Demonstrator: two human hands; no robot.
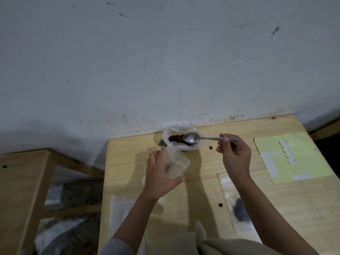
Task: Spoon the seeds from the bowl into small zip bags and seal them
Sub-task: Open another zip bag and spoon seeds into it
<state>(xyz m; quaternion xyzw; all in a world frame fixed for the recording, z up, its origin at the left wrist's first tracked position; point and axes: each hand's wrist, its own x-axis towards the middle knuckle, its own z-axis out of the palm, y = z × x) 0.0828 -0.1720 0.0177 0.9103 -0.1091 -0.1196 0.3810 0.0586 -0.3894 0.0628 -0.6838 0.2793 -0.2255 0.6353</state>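
One spoon (pixel 191 138) pinched in my right hand (pixel 234 156) over bowl (pixel 184 147) at 12 o'clock; left hand (pixel 161 176) grips open bag (pixel 175 162).

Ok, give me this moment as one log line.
left hand: holds open bag | right hand: holds spoon over bowl | spoon: looks empty | filled bag: on table

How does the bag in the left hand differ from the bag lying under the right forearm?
The held bag is gripped by the left hand, lifted near the bowl; the flat bag lies on the table. The held bag's dark patch is small and faint; the flat bag's is larger. Both are clear plastic.
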